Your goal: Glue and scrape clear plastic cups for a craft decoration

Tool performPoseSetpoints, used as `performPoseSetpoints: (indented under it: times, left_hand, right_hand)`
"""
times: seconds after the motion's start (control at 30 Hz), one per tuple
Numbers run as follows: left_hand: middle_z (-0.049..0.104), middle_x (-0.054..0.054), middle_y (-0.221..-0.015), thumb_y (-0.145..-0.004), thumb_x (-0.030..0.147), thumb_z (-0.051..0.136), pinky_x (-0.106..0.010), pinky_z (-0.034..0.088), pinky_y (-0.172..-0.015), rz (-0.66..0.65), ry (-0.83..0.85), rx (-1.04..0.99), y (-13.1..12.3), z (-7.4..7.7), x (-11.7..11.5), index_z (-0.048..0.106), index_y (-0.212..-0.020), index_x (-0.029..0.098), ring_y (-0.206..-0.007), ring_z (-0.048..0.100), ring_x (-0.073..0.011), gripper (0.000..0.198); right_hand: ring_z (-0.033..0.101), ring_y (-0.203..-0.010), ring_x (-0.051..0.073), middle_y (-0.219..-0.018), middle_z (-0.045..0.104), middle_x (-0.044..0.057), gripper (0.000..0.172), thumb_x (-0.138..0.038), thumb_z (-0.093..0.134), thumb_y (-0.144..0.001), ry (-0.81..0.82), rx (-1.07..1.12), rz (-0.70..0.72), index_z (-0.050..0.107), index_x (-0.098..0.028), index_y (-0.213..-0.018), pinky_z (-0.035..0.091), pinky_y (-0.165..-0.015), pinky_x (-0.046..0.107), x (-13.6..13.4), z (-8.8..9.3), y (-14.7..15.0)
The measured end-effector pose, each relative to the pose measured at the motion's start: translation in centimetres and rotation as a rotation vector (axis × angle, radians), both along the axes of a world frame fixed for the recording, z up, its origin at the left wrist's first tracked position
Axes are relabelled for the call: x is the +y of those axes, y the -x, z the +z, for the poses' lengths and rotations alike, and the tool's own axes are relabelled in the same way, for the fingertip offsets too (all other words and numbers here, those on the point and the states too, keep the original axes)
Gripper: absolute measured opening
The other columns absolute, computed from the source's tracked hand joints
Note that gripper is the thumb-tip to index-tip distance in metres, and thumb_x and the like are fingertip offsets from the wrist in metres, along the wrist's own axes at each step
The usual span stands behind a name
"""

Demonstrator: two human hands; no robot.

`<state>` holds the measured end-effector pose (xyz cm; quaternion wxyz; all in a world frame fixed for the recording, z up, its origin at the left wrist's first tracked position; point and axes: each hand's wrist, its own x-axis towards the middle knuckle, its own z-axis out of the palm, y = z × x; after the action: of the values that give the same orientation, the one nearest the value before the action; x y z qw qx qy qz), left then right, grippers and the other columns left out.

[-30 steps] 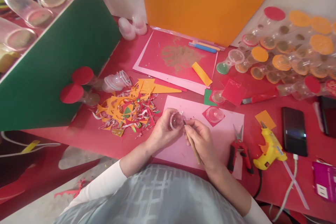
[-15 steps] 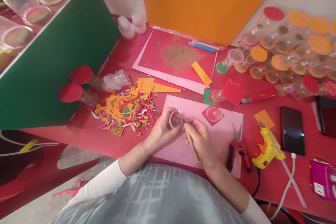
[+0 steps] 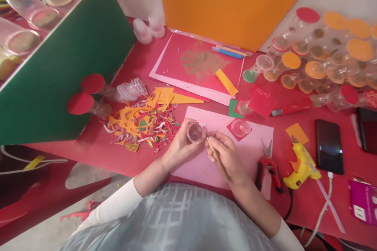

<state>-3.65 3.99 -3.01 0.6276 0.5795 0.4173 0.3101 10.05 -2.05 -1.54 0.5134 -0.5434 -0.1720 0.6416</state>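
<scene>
Right hand [image 3: 226, 155] grips a thin brown stick [image 3: 217, 158], tip at the small clear cup [image 3: 196, 132] held in left hand [image 3: 180, 145], both over pink sheet [image 3: 250, 153]. Scissors [image 3: 267, 162] & glue gun [image 3: 303, 164] to the right; paper scraps [image 3: 141, 121] left, orange board [image 3: 232, 0] at back.

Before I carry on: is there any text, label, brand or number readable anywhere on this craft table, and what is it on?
No text reads clearly.
Purple packet at the right edge: a white label patch, too blurred to read.
Yellow glue gun: no legible marking.
Phone: dark screen, only glare.
Clear cup in the left hand and stick in the right hand: no print.
</scene>
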Motion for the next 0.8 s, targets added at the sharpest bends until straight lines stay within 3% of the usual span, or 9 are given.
performPoseSetpoints:
  times: [0.13, 0.37, 0.63, 0.8]
  left_hand:
    - [0.064, -0.002, -0.090, -0.081, 0.036, 0.072, -0.030, 0.051, -0.081, -0.002, 0.012, -0.028, 0.0, -0.1, 0.2, 0.050, -0.099, 0.021, -0.085, 0.064, -0.0164, 0.032]
    - [0.065, -0.002, -0.092, -0.075, 0.032, 0.073, -0.028, 0.052, -0.078, 0.004, -0.006, 0.005, 0.2, -0.4, 0.1, 0.048, -0.102, 0.022, -0.084, 0.064, -0.0157, 0.038]
    - [0.065, -0.003, -0.092, -0.075, 0.027, 0.068, -0.028, 0.051, -0.072, -0.071, -0.121, 0.172, 0.1, 0.0, -0.4, 0.049, -0.099, 0.023, -0.079, 0.065, -0.0163, 0.031]
    - [0.068, -0.007, -0.098, -0.079, 0.029, 0.065, -0.032, 0.053, -0.078, -0.116, -0.164, 0.197, 0.2, 0.3, -0.3, 0.050, -0.101, 0.022, -0.085, 0.067, -0.0194, 0.028]
  right_hand:
    - [0.048, -0.047, 0.009, -0.066, 0.059, -0.002, 0.029, -0.046, 0.074, -0.075, -0.010, -0.042, 0.039, 0.065, -0.019, -0.081, 0.040, -0.039, 0.020, -0.2, -0.2, -0.4]
    - [0.041, -0.040, 0.009, -0.053, 0.049, -0.009, 0.025, -0.045, 0.068, -0.082, -0.070, -0.390, 0.064, 0.062, -0.022, -0.087, 0.034, -0.038, 0.020, -0.5, -0.5, -1.1]
    - [0.041, -0.046, 0.012, -0.054, 0.046, -0.008, 0.014, -0.036, 0.066, -0.079, -0.165, -0.729, 0.060, 0.059, -0.023, -0.078, 0.035, -0.047, 0.025, -0.3, -0.5, -1.1]
    - [0.043, -0.050, 0.013, -0.059, 0.051, -0.004, 0.015, -0.034, 0.061, -0.083, -0.230, -0.888, 0.118, 0.055, -0.024, -0.073, 0.037, -0.052, 0.027, -0.2, -0.7, -1.4]
